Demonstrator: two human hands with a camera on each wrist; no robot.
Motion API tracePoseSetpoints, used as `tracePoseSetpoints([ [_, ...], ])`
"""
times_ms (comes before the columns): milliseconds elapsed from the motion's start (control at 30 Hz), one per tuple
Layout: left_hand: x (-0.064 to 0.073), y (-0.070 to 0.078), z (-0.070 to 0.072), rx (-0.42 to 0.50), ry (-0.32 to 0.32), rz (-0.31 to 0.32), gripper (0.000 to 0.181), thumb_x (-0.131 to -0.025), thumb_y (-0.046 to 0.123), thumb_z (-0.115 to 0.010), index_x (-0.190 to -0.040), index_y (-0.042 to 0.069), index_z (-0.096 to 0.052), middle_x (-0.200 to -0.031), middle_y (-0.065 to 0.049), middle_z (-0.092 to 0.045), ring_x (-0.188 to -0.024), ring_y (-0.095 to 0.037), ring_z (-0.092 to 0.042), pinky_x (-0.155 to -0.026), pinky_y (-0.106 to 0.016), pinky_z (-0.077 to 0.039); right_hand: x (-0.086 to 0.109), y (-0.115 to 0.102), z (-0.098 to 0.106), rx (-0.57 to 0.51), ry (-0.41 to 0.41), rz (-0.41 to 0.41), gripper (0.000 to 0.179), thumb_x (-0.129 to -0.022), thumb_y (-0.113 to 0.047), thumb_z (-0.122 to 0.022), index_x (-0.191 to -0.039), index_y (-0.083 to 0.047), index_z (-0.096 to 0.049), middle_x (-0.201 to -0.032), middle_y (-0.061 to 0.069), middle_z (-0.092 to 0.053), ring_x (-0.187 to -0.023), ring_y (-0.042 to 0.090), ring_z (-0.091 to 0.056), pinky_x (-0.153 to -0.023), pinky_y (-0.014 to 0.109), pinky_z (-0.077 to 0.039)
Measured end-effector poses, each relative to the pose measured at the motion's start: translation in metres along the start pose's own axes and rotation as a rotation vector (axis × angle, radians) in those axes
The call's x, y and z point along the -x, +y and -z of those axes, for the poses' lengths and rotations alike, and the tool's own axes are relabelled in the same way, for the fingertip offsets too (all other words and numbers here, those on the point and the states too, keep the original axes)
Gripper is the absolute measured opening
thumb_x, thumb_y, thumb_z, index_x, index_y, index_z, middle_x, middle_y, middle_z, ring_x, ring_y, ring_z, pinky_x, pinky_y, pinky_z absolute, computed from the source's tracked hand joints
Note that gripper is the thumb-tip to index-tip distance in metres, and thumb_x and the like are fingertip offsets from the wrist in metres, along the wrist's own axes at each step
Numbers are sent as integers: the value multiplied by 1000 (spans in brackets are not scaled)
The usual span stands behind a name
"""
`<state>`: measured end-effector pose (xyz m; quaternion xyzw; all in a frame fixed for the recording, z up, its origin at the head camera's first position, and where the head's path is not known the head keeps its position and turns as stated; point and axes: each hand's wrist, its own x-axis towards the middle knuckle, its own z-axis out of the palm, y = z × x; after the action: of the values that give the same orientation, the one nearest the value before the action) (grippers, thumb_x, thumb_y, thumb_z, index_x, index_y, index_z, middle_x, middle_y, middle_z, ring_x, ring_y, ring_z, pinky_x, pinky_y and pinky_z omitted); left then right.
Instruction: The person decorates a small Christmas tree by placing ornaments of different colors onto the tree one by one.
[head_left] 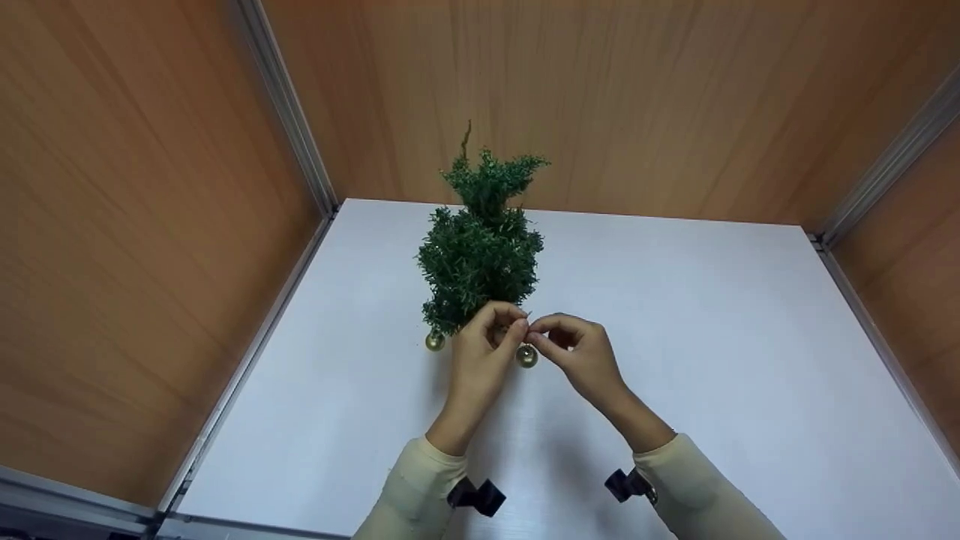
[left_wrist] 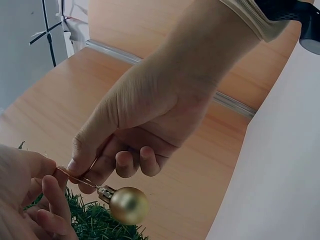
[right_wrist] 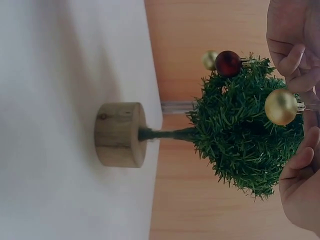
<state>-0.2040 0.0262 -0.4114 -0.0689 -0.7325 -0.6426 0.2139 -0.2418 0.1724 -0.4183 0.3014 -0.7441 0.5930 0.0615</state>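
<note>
A gold ball ornament [head_left: 526, 355] hangs by a thin gold string [left_wrist: 80, 178] between my hands, in front of the lower branches of a small green artificial Christmas tree [head_left: 480, 259]. My left hand [head_left: 480, 356] pinches one part of the string between thumb and fingertip. Just right of it, my right hand [head_left: 585, 356] also pinches the string, its other fingers curled, seen in the left wrist view. The gold ball [right_wrist: 281, 107] overlaps the branches in the right wrist view. A dark red ball [right_wrist: 228, 63] and another gold ball [right_wrist: 210, 59] hang at the tree's left side.
The tree stands on a round wooden base [right_wrist: 117, 135] upon a white table [head_left: 675, 315]. Wood-grain panels [head_left: 600, 105] with metal frame rails [head_left: 289, 105] enclose the table at the back and sides. Black devices [head_left: 477, 497] are strapped at both sleeves.
</note>
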Motion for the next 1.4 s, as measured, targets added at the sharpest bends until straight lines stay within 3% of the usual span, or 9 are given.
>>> tracePoseSetpoints([
  [167, 0, -1, 0, -2, 9, 9, 7, -86, 17, -62, -91, 12, -61, -79, 1, -60, -62, -14, -50, -54, -23, -40, -2, -16, 1, 2, 14, -7, 5, -84, -12, -64, -86, -9, -68, -80, 0, -65, -56, 18, -44, -51, 24, -36],
  [567, 0, -1, 1, -14, 22, 8, 13, -85, 22, -63, -92, 12, -61, -83, 2, -60, -64, -14, -51, -55, -23, -41, -10, -25, 2, 29, 49, 23, 6, -84, -12, -64, -84, -7, -67, -77, 1, -63, -56, 17, -43, -50, 25, -36],
  [833, -1, 1, 3, -23, 21, 18, 17, -85, 21, -64, -98, 12, -61, -87, 2, -61, -61, -25, -50, -53, -23, -39, -17, -33, 4, 1, 55, 41, 8, -85, -12, -64, -85, -5, -67, -76, 2, -62, -56, 19, -43, -50, 26, -36],
  [1167, -10, 7, 3, -180, 44, -57, 14, -82, 23, -67, -94, 17, -63, -79, 6, -60, -53, -11, -47, -47, -22, -38, -25, -43, 5, -7, 56, 65, 8, -85, -10, -63, -86, -3, -67, -77, 3, -63, -57, 21, -44, -50, 26, -36],
  [1400, -17, 11, 6, -151, 26, -43, 11, -84, 25, -65, -89, 17, -61, -77, 8, -60, -46, -11, -50, -41, -25, -42, -29, -45, 5, 29, 72, 95, 8, -84, -11, -64, -87, -5, -68, -77, 1, -63, -55, 20, -42, -49, 28, -35],
])
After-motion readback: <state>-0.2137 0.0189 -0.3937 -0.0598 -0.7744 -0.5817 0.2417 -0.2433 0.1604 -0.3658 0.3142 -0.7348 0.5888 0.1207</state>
